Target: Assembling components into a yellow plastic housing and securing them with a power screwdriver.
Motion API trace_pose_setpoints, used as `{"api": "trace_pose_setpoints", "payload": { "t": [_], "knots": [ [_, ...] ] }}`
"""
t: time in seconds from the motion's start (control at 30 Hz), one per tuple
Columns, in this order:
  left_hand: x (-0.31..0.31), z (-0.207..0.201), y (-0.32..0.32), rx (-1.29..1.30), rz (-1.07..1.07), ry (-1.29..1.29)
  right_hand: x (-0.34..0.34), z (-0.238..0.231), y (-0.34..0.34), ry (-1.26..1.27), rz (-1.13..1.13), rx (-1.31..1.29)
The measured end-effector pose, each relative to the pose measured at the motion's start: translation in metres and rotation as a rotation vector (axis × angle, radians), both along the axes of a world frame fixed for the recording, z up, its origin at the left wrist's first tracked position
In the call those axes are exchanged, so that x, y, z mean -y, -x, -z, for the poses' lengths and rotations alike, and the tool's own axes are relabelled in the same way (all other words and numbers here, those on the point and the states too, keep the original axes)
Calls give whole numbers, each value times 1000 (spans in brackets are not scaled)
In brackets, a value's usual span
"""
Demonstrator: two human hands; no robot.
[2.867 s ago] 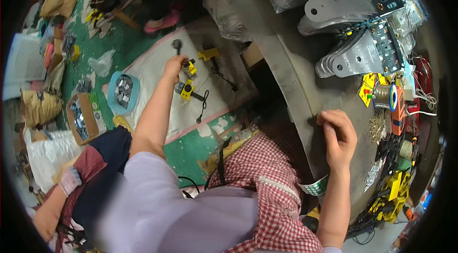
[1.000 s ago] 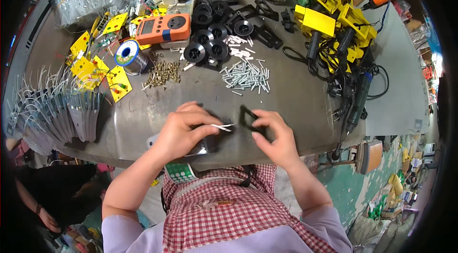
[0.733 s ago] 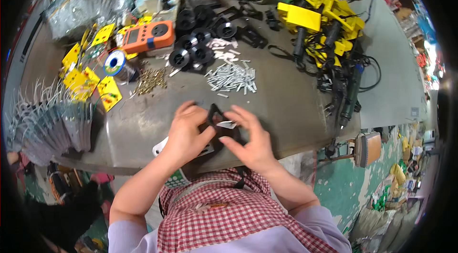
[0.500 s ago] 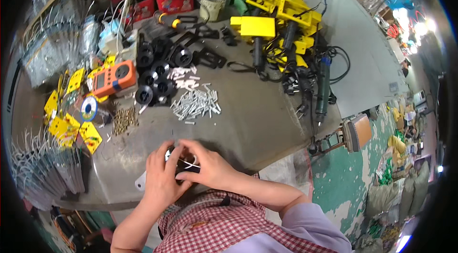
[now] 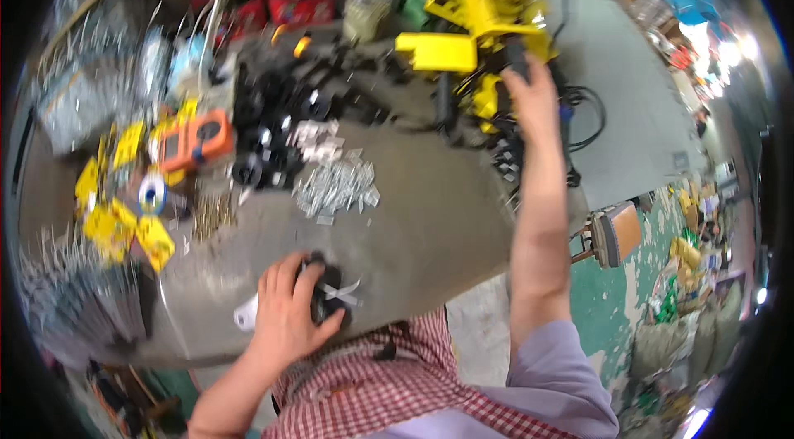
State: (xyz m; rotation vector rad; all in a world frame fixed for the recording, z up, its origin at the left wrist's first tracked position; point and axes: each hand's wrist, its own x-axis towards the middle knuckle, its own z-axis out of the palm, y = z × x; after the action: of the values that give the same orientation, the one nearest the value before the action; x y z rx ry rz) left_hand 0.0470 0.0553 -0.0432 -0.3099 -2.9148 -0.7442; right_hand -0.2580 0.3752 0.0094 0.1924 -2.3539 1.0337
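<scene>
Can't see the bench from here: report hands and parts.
Left hand around black part with white strips. Right hand at dark handle by yellow parts, grip blurred. Silver pins heaped beyond left hand.

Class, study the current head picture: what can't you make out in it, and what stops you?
Right hand, head view: motion blur hides whether it is closed on the dark handle.
Black part, head view: the left hand covers part of it.
Small silvery pieces, head view: too small and blurred to count.
Orange meter, head view: blur hides any reading on its screen.
</scene>
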Motion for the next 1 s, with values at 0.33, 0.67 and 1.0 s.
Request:
{"api": "trace_pose_setpoints", "payload": {
  "t": [0.33, 0.67, 1.0],
  "knots": [
    [-11, -18, 29, 21, 111, 135, -15, 11, -155, -455, -1031, 670],
    [5, -4, 23, 48, 93, -158, 48, 1, -168, -325, -1079, 637],
    [47, -50, 4, -22, 113, -242, 80, 6, -172, -394, -1084, 578]
  ]
}}
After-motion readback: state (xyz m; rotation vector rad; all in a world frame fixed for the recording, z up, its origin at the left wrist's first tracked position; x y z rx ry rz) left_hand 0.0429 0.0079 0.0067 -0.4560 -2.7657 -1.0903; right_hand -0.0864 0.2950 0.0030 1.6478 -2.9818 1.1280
